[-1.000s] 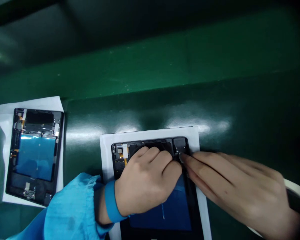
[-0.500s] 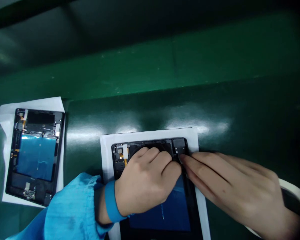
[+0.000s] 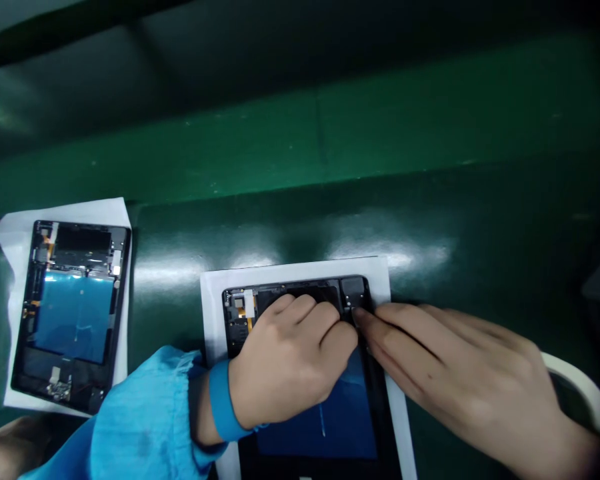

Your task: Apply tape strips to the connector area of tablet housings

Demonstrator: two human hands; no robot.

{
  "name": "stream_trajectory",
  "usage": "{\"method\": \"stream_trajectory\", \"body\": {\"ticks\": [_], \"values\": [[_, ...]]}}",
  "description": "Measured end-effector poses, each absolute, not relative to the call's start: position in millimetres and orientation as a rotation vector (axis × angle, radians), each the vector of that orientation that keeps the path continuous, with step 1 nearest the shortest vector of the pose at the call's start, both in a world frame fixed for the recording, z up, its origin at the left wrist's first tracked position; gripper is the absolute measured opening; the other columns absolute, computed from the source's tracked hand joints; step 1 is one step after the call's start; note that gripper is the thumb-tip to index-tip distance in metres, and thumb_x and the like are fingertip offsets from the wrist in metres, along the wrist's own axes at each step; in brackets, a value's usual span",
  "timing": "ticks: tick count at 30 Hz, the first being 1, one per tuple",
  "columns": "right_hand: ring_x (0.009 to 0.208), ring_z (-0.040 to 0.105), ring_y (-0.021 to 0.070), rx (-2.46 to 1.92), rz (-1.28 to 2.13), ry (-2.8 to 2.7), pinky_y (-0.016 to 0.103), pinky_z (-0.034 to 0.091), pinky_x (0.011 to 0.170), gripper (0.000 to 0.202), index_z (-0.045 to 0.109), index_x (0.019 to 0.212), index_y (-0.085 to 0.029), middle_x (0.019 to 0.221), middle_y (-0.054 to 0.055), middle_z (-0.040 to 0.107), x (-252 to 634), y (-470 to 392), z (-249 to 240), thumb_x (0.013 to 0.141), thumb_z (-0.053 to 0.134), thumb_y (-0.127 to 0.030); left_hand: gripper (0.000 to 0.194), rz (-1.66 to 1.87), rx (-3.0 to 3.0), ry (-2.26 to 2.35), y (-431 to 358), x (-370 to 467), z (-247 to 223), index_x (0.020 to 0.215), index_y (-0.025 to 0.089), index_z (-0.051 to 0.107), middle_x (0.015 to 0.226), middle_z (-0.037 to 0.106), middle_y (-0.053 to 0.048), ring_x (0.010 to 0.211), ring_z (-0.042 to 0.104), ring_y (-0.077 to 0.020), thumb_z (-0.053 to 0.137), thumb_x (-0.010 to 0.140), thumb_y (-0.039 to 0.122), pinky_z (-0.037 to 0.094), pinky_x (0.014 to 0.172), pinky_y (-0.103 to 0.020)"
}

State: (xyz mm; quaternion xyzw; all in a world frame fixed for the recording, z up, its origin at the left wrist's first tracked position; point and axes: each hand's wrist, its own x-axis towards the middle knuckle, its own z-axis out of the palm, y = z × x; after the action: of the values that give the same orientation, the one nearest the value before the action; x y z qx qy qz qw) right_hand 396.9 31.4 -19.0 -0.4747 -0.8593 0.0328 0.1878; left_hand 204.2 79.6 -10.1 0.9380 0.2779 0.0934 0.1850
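Observation:
An opened black tablet (image 3: pixel 315 430) with a blue inner panel lies on a white sheet (image 3: pixel 295 268) at the lower middle. Over its upper half, my left hand (image 3: pixel 293 360) is closed, fingers curled down; what they hold, if anything, is hidden under the hand. A blue band (image 3: pixel 224 402) circles the left wrist. From the right, my right hand (image 3: pixel 460 373) reaches to the tablet's upper right corner, its fingers pressed together and their tips at the inner edge beside a black part (image 3: pixel 353 290). Anything between those fingertips is too small to make out.
A second opened tablet (image 3: pixel 73 313) rests on white paper (image 3: pixel 15 230) at the left. Another person's hand (image 3: pixel 15 443) shows at the lower left edge. A cream ring (image 3: pixel 577 380) lies beyond my right wrist. A green raised ledge (image 3: pixel 280 153) crosses behind.
My right hand has shifted slightly left, its fingertips still at the tablet's corner. My left hand looks almost unmoved. Another person's hand has come into view at the lower left.

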Motion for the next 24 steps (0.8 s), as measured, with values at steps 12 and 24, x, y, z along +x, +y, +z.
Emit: {"method": "stream_trajectory", "body": {"ticks": [12,24], "values": [[0.069,0.058,0.0167,-1.332,0.061,-2.419,0.032,0.041,0.058,0.018,0.066,0.100,-0.010,0.086,0.006,0.067,397,28,-20,0.085,0.057,-0.007,0.017,0.294,2.641,0.798,80,204,-11,0.078,0.015,0.060,0.072,0.055,-0.003,0.066,0.047,-0.0186,0.049,0.091,0.015,0.041,0.061,-0.034],[0.092,0.066,0.0235,-1.328,0.377,-2.301,0.043,0.052,0.085,0.033,0.063,0.118,-0.025,0.107,0.003,0.069,416,1,-50,0.088,0.056,-0.014,0.016,0.442,2.729,0.821,75,204,-17,0.073,0.017,0.055,0.069,0.052,-0.001,0.065,0.049,-0.0167,0.051,0.088,0.017,0.035,0.055,-0.032]]}}
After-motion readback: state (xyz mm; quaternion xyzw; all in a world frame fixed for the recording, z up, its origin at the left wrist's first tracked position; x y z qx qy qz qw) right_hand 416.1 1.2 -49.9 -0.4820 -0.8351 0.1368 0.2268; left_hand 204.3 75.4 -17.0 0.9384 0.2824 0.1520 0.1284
